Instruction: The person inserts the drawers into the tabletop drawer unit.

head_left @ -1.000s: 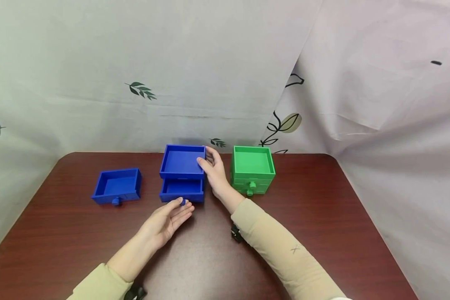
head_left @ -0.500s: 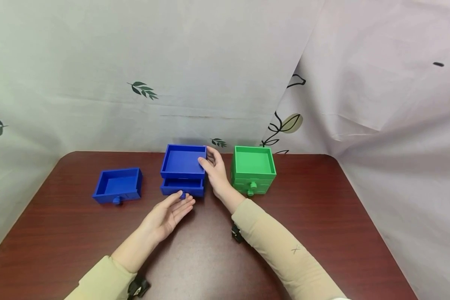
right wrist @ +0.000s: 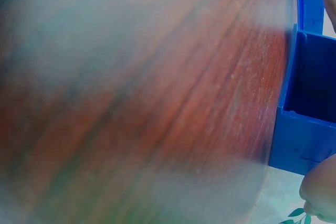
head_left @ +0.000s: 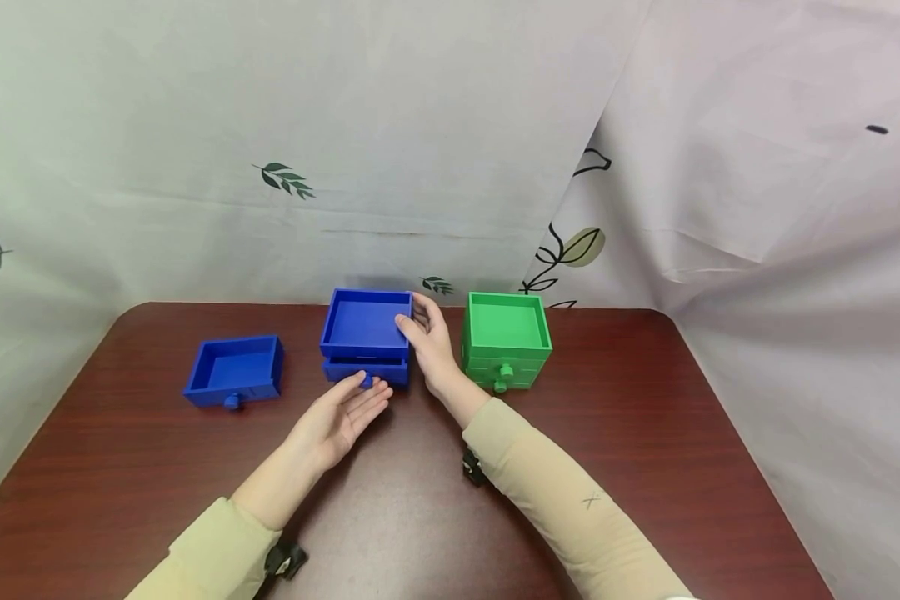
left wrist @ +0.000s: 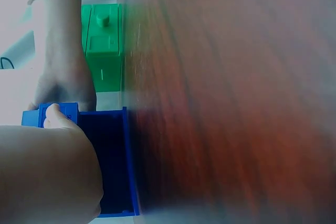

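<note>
A small blue cabinet [head_left: 366,323] with a tray-like top stands at the back of the table. Its drawer [head_left: 341,371] sticks out a short way below the top. My left hand [head_left: 333,425] pinches the drawer's round knob [head_left: 367,380] between thumb and fingers. Against the cabinet's right side lies my right hand [head_left: 435,354], thumb over the top rim and fingers behind. In the left wrist view, a dark vacant slot [left wrist: 110,166] shows beneath the drawer. The right wrist view catches the cabinet's side wall [right wrist: 299,142] beside part of the right hand [right wrist: 321,187].
Another blue drawer [head_left: 258,393] with a knob lies apart on the left of the brown table [head_left: 390,533]. Right of the right hand stands a green cabinet [head_left: 506,321] with two knobs on its front. A pale cloth [head_left: 435,125] with leaf prints hangs behind the table.
The drawer held by my left hand has slid back into the blue cabinet, so less of it sticks out. My left hand moved away from me with it; the right hand stayed put.
</note>
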A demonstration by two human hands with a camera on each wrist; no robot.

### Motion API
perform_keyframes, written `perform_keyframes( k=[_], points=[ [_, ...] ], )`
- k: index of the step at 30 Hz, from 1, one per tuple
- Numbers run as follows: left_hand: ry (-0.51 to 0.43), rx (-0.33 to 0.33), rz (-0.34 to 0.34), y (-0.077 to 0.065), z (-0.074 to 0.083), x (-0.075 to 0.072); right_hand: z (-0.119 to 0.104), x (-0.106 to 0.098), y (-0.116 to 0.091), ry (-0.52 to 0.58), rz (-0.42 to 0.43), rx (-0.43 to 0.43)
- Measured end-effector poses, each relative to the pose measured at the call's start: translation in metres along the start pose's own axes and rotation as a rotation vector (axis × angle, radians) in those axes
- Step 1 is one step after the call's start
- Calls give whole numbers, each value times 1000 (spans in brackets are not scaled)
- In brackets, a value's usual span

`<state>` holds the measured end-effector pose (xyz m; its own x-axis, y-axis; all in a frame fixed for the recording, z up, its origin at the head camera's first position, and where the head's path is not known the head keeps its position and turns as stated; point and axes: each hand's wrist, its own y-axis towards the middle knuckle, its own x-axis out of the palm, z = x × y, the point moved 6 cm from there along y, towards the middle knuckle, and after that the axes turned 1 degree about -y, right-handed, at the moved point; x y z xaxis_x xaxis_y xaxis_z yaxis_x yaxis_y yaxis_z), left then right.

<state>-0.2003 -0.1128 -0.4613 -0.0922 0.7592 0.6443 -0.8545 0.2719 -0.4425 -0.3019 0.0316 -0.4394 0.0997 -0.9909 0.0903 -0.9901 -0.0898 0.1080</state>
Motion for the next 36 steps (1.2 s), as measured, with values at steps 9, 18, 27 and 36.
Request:
perform_keyframes(
  k=[9, 18, 27, 36],
  points=[
    [-11, -4, 18, 9, 3, 2, 0, -1, 1, 3, 3, -1],
    [-41, -19, 23, 13, 6, 3, 0, 0, 0, 4, -5, 1],
    [-63, -34, 15, 12, 4, 1, 2, 1, 0, 5, -5, 0],
    [-45, -39, -10, 3, 4, -12, 2, 1, 0, 7, -1, -3]
  ],
)
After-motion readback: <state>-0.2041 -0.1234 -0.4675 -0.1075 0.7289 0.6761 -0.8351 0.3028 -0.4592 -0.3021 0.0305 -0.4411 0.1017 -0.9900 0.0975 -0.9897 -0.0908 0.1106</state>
